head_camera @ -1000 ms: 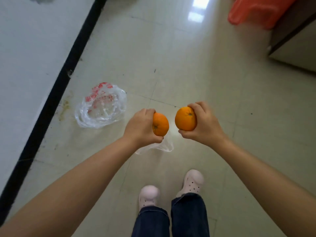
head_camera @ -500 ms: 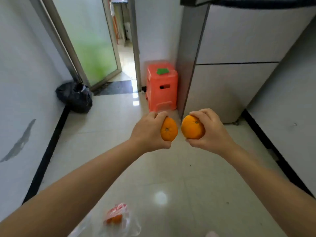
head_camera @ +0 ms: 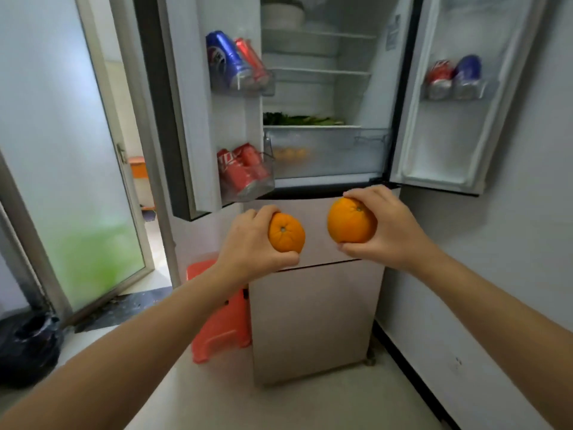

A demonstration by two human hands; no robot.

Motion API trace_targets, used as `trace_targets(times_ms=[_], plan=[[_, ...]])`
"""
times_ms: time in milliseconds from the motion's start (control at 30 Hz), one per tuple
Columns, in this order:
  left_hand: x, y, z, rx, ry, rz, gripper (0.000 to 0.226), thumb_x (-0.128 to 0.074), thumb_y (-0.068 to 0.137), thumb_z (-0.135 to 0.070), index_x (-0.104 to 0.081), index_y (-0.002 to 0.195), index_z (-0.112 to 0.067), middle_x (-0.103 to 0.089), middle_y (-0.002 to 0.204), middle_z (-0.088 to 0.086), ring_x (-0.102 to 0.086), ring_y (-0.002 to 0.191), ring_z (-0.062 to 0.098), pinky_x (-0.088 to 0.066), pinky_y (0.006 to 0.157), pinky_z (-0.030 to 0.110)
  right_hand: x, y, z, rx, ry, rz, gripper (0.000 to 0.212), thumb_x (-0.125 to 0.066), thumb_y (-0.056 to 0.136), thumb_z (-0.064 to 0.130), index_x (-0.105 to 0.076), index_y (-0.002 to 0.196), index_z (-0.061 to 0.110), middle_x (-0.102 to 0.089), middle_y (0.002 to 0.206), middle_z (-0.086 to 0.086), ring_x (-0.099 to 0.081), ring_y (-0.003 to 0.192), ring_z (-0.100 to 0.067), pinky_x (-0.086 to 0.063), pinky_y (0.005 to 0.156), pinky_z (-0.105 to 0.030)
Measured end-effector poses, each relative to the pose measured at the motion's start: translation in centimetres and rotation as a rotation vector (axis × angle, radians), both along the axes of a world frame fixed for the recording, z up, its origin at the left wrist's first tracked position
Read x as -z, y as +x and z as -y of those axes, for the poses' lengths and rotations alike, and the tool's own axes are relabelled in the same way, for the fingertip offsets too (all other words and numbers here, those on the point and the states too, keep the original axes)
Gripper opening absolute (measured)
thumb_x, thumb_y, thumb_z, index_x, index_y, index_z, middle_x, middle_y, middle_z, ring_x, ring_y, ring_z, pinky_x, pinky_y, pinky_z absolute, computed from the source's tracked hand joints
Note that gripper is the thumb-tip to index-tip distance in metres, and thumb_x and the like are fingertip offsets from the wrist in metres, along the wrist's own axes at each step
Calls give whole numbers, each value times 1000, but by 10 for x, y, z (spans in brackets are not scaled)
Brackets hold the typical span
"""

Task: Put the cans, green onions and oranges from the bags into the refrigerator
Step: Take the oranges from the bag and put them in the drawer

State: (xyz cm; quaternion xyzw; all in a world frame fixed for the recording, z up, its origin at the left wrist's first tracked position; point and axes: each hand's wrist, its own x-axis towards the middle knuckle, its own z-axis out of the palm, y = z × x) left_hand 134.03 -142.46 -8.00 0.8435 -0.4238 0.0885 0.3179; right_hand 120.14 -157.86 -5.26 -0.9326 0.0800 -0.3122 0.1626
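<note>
My left hand [head_camera: 252, 243] grips a small orange [head_camera: 286, 232]; my right hand [head_camera: 390, 226] grips a larger orange [head_camera: 350, 225]. Both are held up just below the open refrigerator [head_camera: 316, 88], whose two upper doors stand wide. Green onions [head_camera: 302, 120] lie on the shelf above a clear drawer [head_camera: 325, 153], and several oranges [head_camera: 290, 153] show through its front. Red cans [head_camera: 245, 170] fill the left door's lower bin, blue and red cans [head_camera: 232, 62] its upper bin. Two more cans [head_camera: 454, 77] sit in the right door's bin.
A red plastic stool [head_camera: 221, 321] stands left of the refrigerator's closed lower doors [head_camera: 313, 318]. A black bag [head_camera: 26, 346] lies on the floor at far left, beside a frosted glass door [head_camera: 62, 169]. A white wall [head_camera: 511, 274] runs close on the right.
The view has swung up from the floor and the bags to the open refrigerator. Both hands still hold their oranges, now raised in front of the refrigerator and slightly further apart.
</note>
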Motion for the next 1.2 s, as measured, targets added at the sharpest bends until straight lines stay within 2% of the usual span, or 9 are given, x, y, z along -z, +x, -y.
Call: trace_targets(times_ms=[100,167,333,567,700,867,1033,1133,1200], plan=[[-30,17,52,-13,-86,31,86,-63,50,-48,-43,130,-21,-54,120,7,-53,110,25,-43,83,30,-29,17,54,26,-23,70,72,-81,66,20,-46,128,15,-45,128,-8,-36,103,-9,-33,82,-22],[-45,35,83,-26,-149,42,93,-72,57,-43,-33,138,-19,-53,121,8,-53,112,27,-45,89,34,-46,37,90,50,-41,99,71,-81,66,21,-45,128,16,-45,130,-8,-36,104,-8,-33,82,-22],[-81,104,169,-40,-263,50,82,-76,71,-31,-32,139,-20,-53,125,9,-53,114,29,-45,92,35,-84,109,176,113,-109,176,71,-80,68,21,-45,129,14,-47,130,-11,-35,102,-9,-32,85,-22],[-146,212,297,-85,-226,72,58,-70,74,-37,-46,123,-16,-60,116,9,-55,100,26,-42,78,33,-134,225,287,160,-149,211,71,-79,69,24,-44,129,14,-47,131,-12,-44,118,-24,-30,86,-21],[-163,265,361,-128,-154,48,59,-70,74,-38,-46,123,-16,-58,121,9,-55,110,30,-46,85,36,-151,282,349,173,-221,143,73,-79,68,29,-45,131,16,-49,131,-12,-45,119,-27,-32,87,-24],[-168,327,429,-178,-71,61,62,-71,73,-40,-43,123,-15,-56,120,9,-54,102,27,-46,82,35,-165,356,421,175,-351,15,72,-79,65,37,-47,128,19,-52,126,-10,-50,115,-28,-43,93,-36],[-180,374,482,-270,102,127,61,-69,75,-43,-45,122,-12,-55,112,7,-45,90,22,-42,74,33,-181,421,482,49,-409,-319,67,-79,67,34,-50,124,19,-49,109,1,-49,99,-19,-42,80,-29],[-179,401,512,-339,279,171,61,-69,74,-48,-48,119,-13,-56,117,8,-50,95,25,-41,74,32,-182,463,514,48,-475,-565,66,-79,66,35,-50,123,21,-47,104,3,-50,95,-19,-49,81,-33],[-174,418,532,-344,387,147,65,-69,74,-50,-49,123,-12,-56,125,9,-54,109,27,-46,81,34,-178,490,532,54,-484,-694,66,-80,65,32,-51,124,20,-49,104,2,-57,97,-24,-53,79,-35]])
